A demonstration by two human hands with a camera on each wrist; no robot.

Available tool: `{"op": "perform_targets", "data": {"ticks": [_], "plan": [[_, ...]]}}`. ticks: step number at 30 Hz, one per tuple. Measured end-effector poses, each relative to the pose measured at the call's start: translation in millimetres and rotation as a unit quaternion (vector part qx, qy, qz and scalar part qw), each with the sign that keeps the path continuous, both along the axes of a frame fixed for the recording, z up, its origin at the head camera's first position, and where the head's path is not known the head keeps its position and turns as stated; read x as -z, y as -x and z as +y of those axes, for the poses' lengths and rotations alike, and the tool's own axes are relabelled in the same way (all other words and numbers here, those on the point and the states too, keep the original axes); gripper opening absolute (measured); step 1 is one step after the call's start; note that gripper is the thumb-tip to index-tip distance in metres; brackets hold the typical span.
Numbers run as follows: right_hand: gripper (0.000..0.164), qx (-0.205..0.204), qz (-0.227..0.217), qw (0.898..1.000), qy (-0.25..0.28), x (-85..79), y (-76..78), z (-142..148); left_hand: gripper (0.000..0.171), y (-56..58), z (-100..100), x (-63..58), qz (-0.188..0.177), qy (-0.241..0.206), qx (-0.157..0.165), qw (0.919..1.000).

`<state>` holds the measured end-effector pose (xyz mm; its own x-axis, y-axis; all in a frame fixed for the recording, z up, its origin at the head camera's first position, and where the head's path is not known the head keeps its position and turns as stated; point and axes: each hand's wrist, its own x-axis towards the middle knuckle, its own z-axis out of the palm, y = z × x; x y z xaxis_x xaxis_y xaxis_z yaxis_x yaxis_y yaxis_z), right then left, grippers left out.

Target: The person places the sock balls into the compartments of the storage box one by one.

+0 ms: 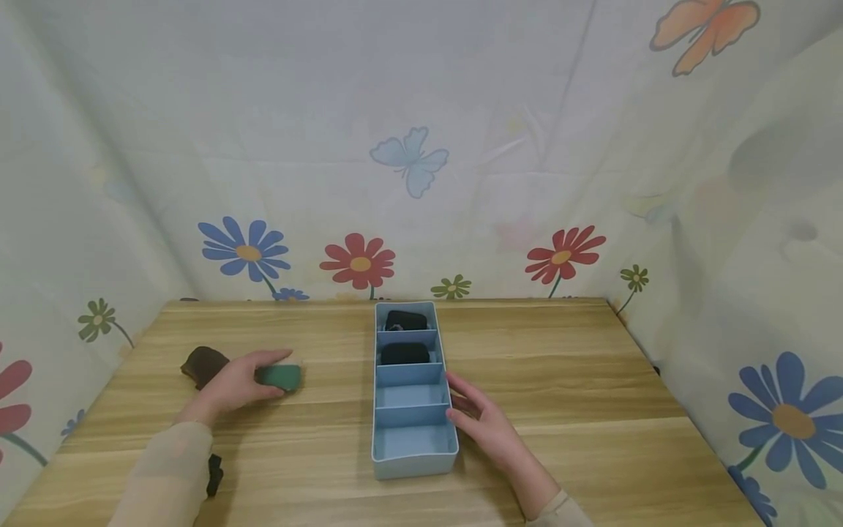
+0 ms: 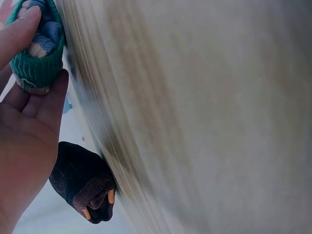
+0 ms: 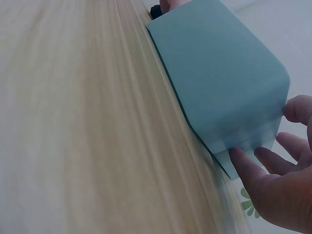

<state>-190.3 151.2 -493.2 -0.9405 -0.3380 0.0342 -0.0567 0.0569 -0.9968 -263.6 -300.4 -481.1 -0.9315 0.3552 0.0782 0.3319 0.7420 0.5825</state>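
Blue divided box [image 1: 416, 467] on tabletop [image 1: 560, 351]. Left of box: left hand [image 1: 240, 382] holds green knitted bundle [image 1: 282, 378], thumb and fingers parted about its width; grip likely keeps the roll together. Dark bundle [image 1: 204, 362] farther left of box. Right hand [image 1: 490, 432]: fingers spread against box's right wall, grasping nothing, presumably steadying it. Black bundles [image 1: 406, 354] sit singly in box's two far compartments, dividers separating them.

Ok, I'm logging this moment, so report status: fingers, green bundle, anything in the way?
Left fingers grip green knit bundle. Right fingers touch blue box. Nothing visible between bundle and box; dark items at box's far end.
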Motion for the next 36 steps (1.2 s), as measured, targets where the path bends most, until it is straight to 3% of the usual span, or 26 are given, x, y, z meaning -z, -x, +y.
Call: {"op": "perform_targets", "data": {"ticks": [17,26,36], "plan": [[0.059,0.005,-0.001,1.000,-0.004,-1.2,-0.3,-0.1,0.070,-1.7,20.2,-7.3,-0.021,-0.013,-0.029,0.9993],[0.060,0.003,-0.002,1.000,-0.004,-1.2,0.1,-0.3,0.069,-1.2,39.2,-13.5,0.005,-0.018,-0.017,0.9997],[0.060,0.004,0.005,1.000,-0.004,0.4,0.2,-0.1,0.068,-2.9,67.2,-23.8,0.018,-0.076,0.016,0.9968]]}}
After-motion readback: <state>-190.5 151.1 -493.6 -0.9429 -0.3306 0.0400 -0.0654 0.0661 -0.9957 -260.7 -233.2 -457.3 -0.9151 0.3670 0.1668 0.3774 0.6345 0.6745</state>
